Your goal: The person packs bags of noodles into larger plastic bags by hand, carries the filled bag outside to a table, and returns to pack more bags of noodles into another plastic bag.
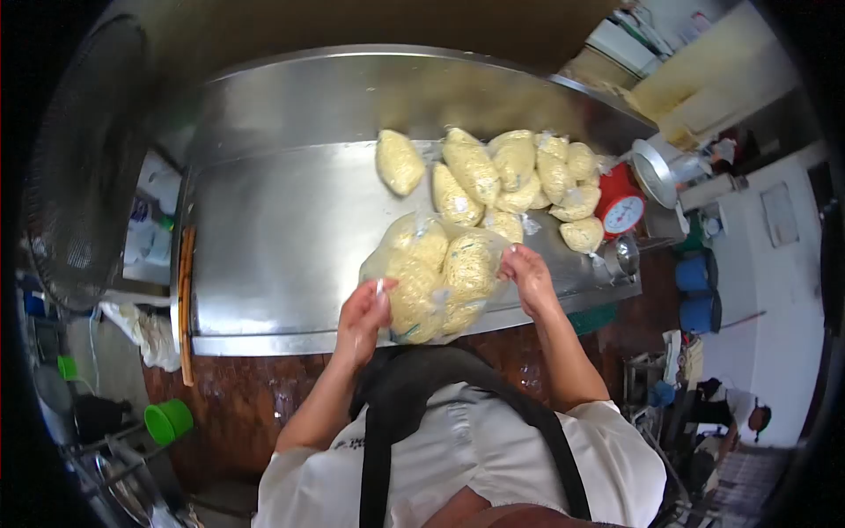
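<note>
Directly in front of me, a large clear plastic bag (440,295) holds several smaller bags packed with pale yellow, shredded or grain-like food. My left hand (365,310) is closed on the left edge of this big bag, thumb and fingers pinched together. On the opposite side, my right hand (525,271) pinches the bag's upper right edge. Just beyond it, more filled bags (471,167) lie piled on the steel table (273,229). One filled bag (399,163) rests apart, to the left of the pile.
A red dial scale (621,207) with a metal pan (654,173) stands right of the pile, beside a metal container (621,255). Wooden sticks (186,299) lie along the table's left edge. A green bucket (167,421) is at lower left. Another person (735,409) is at far right.
</note>
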